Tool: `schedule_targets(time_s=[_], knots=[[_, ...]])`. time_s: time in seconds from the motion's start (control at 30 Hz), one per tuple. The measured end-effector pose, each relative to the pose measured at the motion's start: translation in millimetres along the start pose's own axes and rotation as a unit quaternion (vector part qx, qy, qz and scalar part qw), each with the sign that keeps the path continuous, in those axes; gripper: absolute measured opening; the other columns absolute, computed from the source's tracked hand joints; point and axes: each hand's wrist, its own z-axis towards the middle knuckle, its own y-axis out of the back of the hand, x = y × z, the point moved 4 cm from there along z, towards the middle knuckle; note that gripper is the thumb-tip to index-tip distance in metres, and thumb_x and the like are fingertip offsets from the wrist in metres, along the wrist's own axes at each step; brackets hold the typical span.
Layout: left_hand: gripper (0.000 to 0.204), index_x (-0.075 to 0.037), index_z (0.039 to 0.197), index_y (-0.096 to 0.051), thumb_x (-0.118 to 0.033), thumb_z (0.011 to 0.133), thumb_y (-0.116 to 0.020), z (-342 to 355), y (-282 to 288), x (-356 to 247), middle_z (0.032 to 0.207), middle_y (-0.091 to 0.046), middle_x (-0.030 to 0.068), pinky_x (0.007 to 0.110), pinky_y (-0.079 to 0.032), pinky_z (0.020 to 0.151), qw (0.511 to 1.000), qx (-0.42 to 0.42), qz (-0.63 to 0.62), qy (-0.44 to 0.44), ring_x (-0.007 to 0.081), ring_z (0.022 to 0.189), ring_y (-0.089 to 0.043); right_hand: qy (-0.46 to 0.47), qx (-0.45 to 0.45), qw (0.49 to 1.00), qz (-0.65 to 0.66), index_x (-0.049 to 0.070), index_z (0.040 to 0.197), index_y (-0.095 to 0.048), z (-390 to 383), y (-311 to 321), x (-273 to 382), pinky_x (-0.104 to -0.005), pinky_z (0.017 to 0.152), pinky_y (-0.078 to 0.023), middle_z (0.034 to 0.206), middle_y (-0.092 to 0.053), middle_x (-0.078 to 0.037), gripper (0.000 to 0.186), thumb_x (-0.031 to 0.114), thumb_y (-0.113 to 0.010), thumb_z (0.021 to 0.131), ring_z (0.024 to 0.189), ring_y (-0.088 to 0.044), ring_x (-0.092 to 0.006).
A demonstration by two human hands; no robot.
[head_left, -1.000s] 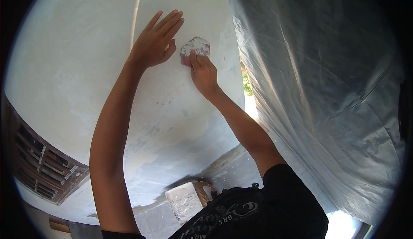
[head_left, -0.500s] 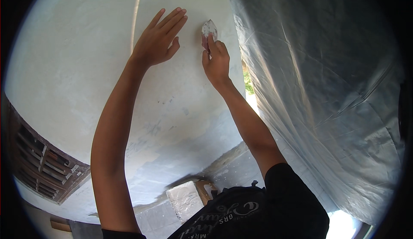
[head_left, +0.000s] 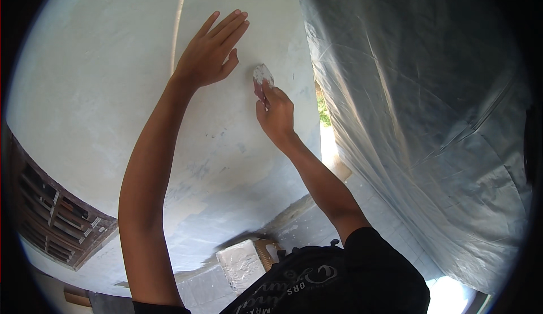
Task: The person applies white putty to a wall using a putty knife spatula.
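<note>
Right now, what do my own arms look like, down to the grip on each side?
Your black right sleeve is short; only an edge of the black left sleeve shows. The black shirt carries pale lettering. Your left forearm and right forearm are bare, with no watch visible. The left grip and right grip wear no gloves; no rings show.

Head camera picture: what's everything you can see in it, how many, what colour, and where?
flat tool: one, white and dull red, in the right hand
wall: one, off-white with grey patches, behind the hands
curved strip: one, pale, upper wall
sheet: one, grey, right side
greenery: one patch, green, beside the sheet
slatted frame: one, brown, lower left
boxy thing: one, white and brown, bottom middle
floor: one, grey, bottom
shirt: one, black, bottom
left hand: one, brown, upper middle
right hand: one, brown, centre
</note>
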Motion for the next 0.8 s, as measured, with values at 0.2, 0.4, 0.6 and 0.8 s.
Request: schedule_targets(time_s=[0.2,0.4,0.6,0.8], knots=[[0.058,-0.003,0.144,-0.046,-0.005,0.087,-0.054,7,0,-4,0.153,-0.044,0.0076,0.049,-0.025,0.122,1.000,-0.017,-0.016,0.001,0.0229,0.145,-0.036,0.137,-0.195,0.964,-0.117,-0.008,0.125,-0.060,67,14,-9,-0.0388,0.064,-0.053,0.083,-0.062,-0.014,0.051,-0.009,-0.063,0.074,0.077,-0.062,-0.0304],[0.058,-0.003,0.145,-0.046,-0.006,0.088,-0.053,2,-3,-6,0.153,-0.044,0.0082,0.049,-0.025,0.122,1.000,-0.006,-0.018,0.001,0.0231,0.146,-0.036,0.073,-0.068,0.980,-0.174,-0.014,0.124,-0.057,28,-19,-11,-0.0367,0.066,-0.057,0.089,-0.063,-0.015,0.050,-0.006,-0.063,0.076,0.082,-0.063,-0.0290],[0.059,-0.004,0.146,-0.045,-0.006,0.087,-0.053,-1,-3,-6,0.154,-0.044,0.0083,0.048,-0.024,0.122,1.000,0.005,-0.017,0.005,0.0232,0.146,-0.036,0.056,-0.080,0.995,-0.002,-0.009,0.128,-0.058,6,13,0,-0.0403,0.072,-0.056,0.091,-0.063,-0.020,0.056,-0.004,-0.069,0.073,0.080,-0.063,-0.0338],[0.052,-0.003,0.138,-0.052,-0.009,0.087,-0.058,3,-4,-8,0.150,-0.048,0.0079,0.047,-0.029,0.121,1.000,-0.014,-0.001,0.000,0.0215,0.144,-0.039,0.096,-0.177,0.971,-0.130,-0.008,0.129,-0.057,75,26,-19,-0.0394,0.071,-0.056,0.093,-0.063,-0.016,0.054,-0.006,-0.066,0.075,0.087,-0.063,-0.0311]])
